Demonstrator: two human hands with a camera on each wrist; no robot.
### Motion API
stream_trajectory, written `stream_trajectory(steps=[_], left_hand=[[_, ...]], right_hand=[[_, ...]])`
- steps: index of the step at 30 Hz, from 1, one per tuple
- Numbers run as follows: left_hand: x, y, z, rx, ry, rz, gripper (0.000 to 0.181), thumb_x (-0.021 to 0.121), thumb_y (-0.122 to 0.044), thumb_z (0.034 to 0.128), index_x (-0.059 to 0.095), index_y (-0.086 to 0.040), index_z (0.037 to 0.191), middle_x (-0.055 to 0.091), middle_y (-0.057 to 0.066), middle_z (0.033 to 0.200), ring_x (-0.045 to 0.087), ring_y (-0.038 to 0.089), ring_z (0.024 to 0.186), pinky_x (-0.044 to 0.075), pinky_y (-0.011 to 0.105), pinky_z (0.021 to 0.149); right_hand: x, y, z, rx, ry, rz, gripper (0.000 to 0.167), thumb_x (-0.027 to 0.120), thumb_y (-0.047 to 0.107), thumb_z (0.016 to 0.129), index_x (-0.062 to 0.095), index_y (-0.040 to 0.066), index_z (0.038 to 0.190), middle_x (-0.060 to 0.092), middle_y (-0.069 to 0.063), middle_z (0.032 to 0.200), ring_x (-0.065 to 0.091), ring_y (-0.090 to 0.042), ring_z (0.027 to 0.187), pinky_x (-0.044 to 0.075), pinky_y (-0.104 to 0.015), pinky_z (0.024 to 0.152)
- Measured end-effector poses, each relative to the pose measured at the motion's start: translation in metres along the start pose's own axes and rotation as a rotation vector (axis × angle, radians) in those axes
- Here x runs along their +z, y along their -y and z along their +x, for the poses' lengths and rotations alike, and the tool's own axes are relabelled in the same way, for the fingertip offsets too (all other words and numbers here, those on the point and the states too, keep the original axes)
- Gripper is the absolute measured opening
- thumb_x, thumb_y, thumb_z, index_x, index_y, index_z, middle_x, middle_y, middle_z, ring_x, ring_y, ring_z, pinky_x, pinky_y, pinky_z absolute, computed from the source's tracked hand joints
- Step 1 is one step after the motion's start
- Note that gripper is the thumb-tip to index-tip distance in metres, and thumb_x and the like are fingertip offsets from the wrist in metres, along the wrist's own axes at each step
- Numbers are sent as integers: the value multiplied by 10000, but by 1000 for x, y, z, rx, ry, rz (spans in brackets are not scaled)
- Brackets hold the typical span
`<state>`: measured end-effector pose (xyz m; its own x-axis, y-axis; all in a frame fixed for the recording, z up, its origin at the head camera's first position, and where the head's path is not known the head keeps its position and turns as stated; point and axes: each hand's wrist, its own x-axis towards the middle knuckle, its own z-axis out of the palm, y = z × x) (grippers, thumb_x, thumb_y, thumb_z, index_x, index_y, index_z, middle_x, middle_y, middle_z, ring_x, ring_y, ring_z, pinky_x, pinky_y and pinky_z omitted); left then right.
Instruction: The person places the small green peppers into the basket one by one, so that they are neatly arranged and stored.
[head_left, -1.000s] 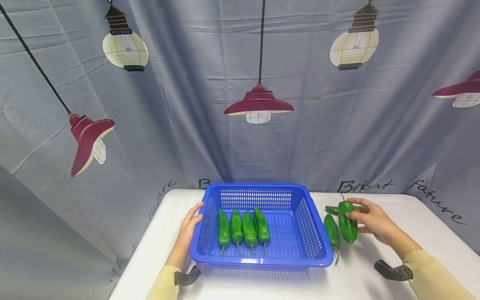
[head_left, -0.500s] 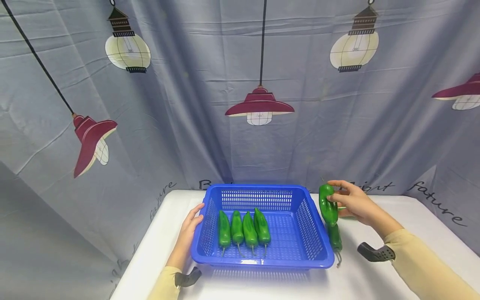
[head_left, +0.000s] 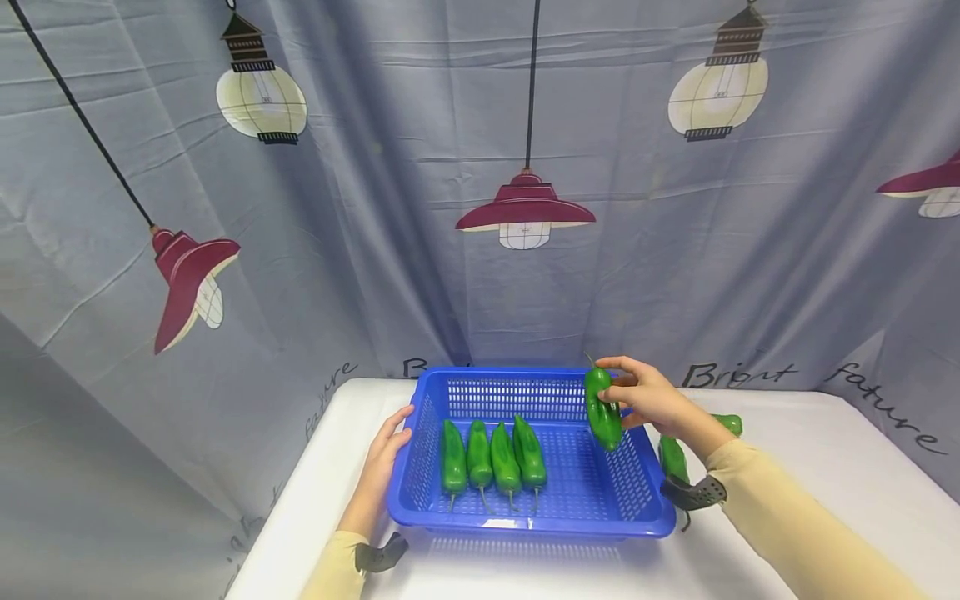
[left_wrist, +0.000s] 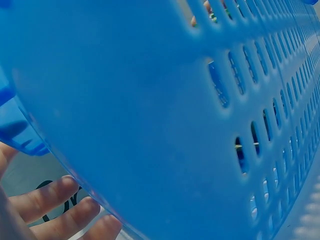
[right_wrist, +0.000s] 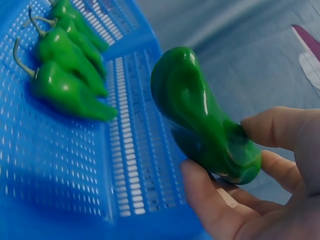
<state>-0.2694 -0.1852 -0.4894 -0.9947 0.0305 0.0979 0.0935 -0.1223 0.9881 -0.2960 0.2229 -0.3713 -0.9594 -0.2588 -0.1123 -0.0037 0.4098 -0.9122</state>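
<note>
A blue plastic basket (head_left: 540,524) stands on the white table, with several green peppers (head_left: 504,460) side by side in its left half, stems toward me. At the basket's left rim, my left hand (head_left: 381,454) holds on; the left wrist view shows fingertips (left_wrist: 65,187) against its outer wall. My right hand (head_left: 647,402) pinches one green pepper (head_left: 603,410) between thumb and fingers, above the basket's right side. In the right wrist view this pepper (right_wrist: 192,105) hangs apart from the basket wall.
Right of the basket, one green pepper (head_left: 672,458) lies partly behind the right wrist strap (head_left: 693,493). Another pepper (head_left: 729,423) shows beyond the right forearm. A grey curtain (head_left: 375,250) printed with lamps hangs behind the table.
My right hand has carried the gripped pepper leftward from the table's right side to above the basket. The left hand stays at the rim.
</note>
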Motion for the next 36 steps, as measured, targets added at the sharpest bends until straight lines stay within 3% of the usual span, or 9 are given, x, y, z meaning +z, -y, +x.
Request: stream_trajectory(steps=[8,14,20,36], left_hand=[[-1,1,1,10,0,18,510,411,-113,1050,357,10,1541,408,319,1516,652,63,959,561,241,856],[0,-1,-1,0,-2,5,507,413,-119,1057,352,11,1543,426,340,1489,656,73,957,565,247,848],[1,-2,-1,-7,-3,-1,507,414,-129,1060,353,-1,1547,429,322,1500,655,76,970,564,246,856],[2,1,-1,24,-6,15,494,409,-126,1061,368,29,1528,447,341,1463,650,72,963,562,235,845]], right_hand=[[26,-1,15,22,31,11,636,609,45,960,346,15,1539,512,-368,1364,698,-362,1032,636,-517,749],[44,-8,25,39,42,2,619,623,20,940,383,-7,1509,575,-340,1281,709,-293,911,638,-508,709],[58,-16,32,70,39,-18,596,643,-7,920,432,13,1477,605,-288,1185,694,-295,907,635,-513,676],[76,-21,33,108,61,-105,578,668,-30,849,490,-10,1399,624,-258,1084,698,-308,835,624,-511,607]])
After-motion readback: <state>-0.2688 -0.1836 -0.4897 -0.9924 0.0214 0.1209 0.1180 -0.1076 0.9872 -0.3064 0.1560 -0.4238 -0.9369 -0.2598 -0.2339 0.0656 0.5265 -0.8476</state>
